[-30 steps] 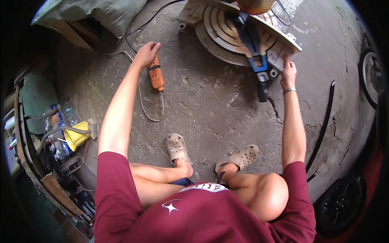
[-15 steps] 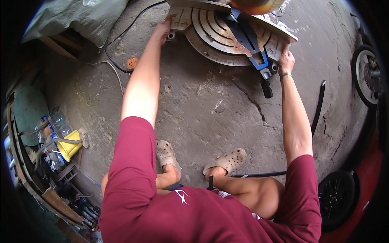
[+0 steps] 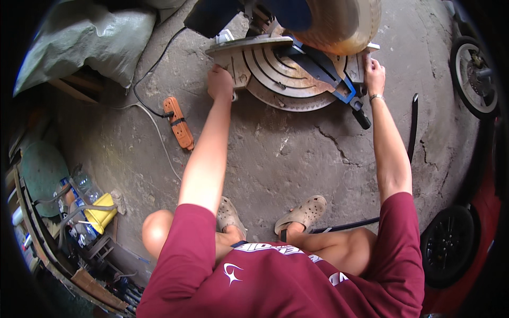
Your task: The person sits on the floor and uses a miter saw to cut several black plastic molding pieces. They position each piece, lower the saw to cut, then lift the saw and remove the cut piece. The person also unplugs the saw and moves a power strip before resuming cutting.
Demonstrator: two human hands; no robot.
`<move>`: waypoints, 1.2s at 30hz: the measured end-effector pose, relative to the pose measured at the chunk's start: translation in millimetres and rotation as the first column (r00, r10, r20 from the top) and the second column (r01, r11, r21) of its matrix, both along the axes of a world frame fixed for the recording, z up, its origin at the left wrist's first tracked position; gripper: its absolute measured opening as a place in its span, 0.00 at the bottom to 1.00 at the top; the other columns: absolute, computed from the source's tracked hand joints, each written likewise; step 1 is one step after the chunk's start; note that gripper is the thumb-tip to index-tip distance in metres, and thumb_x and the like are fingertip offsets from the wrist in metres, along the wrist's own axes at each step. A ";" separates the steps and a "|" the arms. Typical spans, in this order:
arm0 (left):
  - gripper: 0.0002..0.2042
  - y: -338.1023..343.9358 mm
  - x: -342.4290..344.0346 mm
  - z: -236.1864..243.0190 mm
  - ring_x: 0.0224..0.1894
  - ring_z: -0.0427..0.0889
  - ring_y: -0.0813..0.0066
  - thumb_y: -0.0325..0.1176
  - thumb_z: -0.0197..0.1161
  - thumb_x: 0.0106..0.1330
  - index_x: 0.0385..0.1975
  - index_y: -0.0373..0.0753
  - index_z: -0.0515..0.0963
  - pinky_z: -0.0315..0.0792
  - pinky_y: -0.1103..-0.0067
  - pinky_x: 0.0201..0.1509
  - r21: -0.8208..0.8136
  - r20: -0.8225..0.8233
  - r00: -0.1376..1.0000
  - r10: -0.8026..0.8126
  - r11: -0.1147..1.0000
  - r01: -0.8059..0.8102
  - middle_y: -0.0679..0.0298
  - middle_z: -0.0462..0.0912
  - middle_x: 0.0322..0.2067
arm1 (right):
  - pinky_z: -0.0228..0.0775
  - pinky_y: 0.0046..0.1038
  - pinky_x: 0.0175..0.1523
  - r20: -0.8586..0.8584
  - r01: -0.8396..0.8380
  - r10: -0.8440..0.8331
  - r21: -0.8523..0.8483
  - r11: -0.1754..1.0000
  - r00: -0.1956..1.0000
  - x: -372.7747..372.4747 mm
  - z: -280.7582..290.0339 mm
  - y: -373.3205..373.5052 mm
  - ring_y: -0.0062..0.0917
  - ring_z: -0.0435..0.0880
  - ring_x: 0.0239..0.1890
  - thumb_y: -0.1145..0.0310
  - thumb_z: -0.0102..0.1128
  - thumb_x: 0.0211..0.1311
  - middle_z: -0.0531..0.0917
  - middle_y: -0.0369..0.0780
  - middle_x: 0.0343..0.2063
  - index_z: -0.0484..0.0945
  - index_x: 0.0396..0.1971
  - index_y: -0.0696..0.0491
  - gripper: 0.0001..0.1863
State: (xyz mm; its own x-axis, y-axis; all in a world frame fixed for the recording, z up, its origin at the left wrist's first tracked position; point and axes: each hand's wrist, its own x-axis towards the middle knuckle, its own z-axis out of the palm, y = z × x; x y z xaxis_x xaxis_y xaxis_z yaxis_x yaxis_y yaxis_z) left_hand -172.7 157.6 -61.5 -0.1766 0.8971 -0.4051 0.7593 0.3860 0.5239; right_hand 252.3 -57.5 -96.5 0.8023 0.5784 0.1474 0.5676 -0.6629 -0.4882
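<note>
Both hands grip the miter saw (image 3: 289,69) by its two ends, at the concrete floor (image 3: 275,153) in front of the feet.
The left hand (image 3: 220,82) is closed around the left end of the saw's base, the right hand (image 3: 374,77) around the right end, with some fingertips hidden; the hold on both sides therefore looks complete, and release is not yet done. The black handle (image 3: 362,117) points toward the person's right side, not held by either hand. Whether the base rests fully on the floor or is slightly raised, I cannot tell. To the left, the orange power strip (image 3: 182,130) lies on the floor, apart from the saw, and a black cable (image 3: 139,85) is already plugged into it. The view does not settle whether the saw is powered.
</note>
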 end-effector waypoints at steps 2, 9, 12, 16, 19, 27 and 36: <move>0.24 -2.1 16.9 24.5 0.50 0.79 0.42 0.47 0.36 0.76 0.49 0.35 0.76 0.72 0.57 0.53 0.140 -0.144 0.988 0.061 0.989 -0.041 0.45 0.82 0.46 | 0.67 0.37 0.51 0.462 0.080 -0.060 -0.024 0.997 0.885 -50.8 27.4 8.4 0.37 0.79 0.46 0.48 0.58 0.65 0.80 0.41 0.37 0.81 0.42 0.46 0.18; 0.19 -11.5 15.4 19.7 0.39 0.82 0.44 0.42 0.39 0.75 0.39 0.37 0.76 0.74 0.54 0.44 0.297 -0.175 0.979 0.100 0.954 -0.044 0.49 0.84 0.36 | 0.69 0.35 0.41 0.040 -0.385 0.383 0.086 0.919 0.923 -204.0 90.5 44.6 0.34 0.79 0.36 0.66 0.66 0.59 0.79 0.40 0.34 0.78 0.45 0.50 0.14; 0.18 -12.8 16.6 24.8 0.38 0.82 0.43 0.42 0.39 0.75 0.38 0.37 0.76 0.74 0.54 0.43 0.277 -0.179 0.981 0.079 0.961 -0.027 0.49 0.84 0.36 | 0.73 0.37 0.39 -0.100 -0.168 0.184 0.149 0.975 0.978 -234.9 93.5 80.2 0.37 0.80 0.33 0.65 0.67 0.58 0.79 0.43 0.33 0.76 0.49 0.55 0.20; 0.18 -14.5 21.2 25.5 0.38 0.82 0.43 0.43 0.39 0.75 0.38 0.38 0.75 0.74 0.53 0.43 0.255 -0.186 0.980 0.067 0.967 -0.017 0.48 0.84 0.36 | 0.72 0.37 0.36 -0.106 -0.185 0.214 0.230 0.956 0.971 -255.8 90.8 83.3 0.37 0.80 0.30 0.61 0.67 0.60 0.78 0.41 0.28 0.81 0.29 0.53 0.10; 0.19 -11.7 12.0 18.4 0.38 0.82 0.42 0.43 0.38 0.75 0.39 0.39 0.76 0.74 0.53 0.43 0.238 -0.173 0.980 0.099 0.970 -0.056 0.48 0.84 0.36 | 0.71 0.35 0.37 -0.115 -0.204 0.228 0.192 0.960 0.967 -271.7 106.5 53.5 0.34 0.80 0.30 0.60 0.66 0.61 0.78 0.40 0.26 0.81 0.28 0.52 0.11; 0.18 -14.9 13.0 15.5 0.40 0.83 0.43 0.44 0.39 0.75 0.42 0.41 0.76 0.74 0.53 0.44 0.249 -0.085 0.994 0.071 0.967 -0.048 0.50 0.85 0.36 | 0.67 0.47 0.59 -0.212 -0.143 0.062 -0.388 0.911 0.975 -117.3 54.7 -147.3 0.47 0.75 0.56 0.60 0.56 0.67 0.77 0.50 0.52 0.70 0.57 0.52 0.22; 0.19 -12.6 7.7 16.2 0.38 0.83 0.44 0.44 0.39 0.74 0.41 0.39 0.76 0.74 0.53 0.43 0.270 -0.094 0.993 0.071 0.962 -0.043 0.50 0.85 0.35 | 0.70 0.42 0.51 0.135 -0.164 0.268 -0.513 0.842 0.954 -138.3 56.5 -121.6 0.41 0.75 0.47 0.68 0.69 0.53 0.75 0.44 0.41 0.68 0.44 0.54 0.22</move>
State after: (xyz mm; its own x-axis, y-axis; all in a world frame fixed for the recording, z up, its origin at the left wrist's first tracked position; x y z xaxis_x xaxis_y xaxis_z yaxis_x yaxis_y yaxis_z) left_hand -165.0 144.9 -45.3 -0.2583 0.9575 -0.1288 0.7951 0.2864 0.5346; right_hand 114.0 -179.1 -39.9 0.6331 0.7714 -0.0637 0.7731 -0.6343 0.0031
